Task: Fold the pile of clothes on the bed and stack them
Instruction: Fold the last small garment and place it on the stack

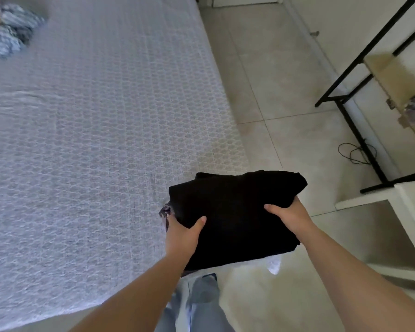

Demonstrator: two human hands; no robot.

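A folded black garment [235,212] is held in the air beside the bed's right edge, partly over the floor. My left hand [183,233] grips its left side, thumb on top and fingers underneath. My right hand [289,215] grips its right side the same way. A bit of patterned cloth [164,212] shows under the black garment by my left hand. A crumpled pile of blue-grey clothes [9,32] lies at the bed's far left corner.
The bed [94,128] with a white textured cover fills the left. Tiled floor [273,80] runs along its right side. A black metal-framed desk [359,97] stands at right, with a cable [356,153] on the floor beneath and a white cabinet [410,212] nearer.
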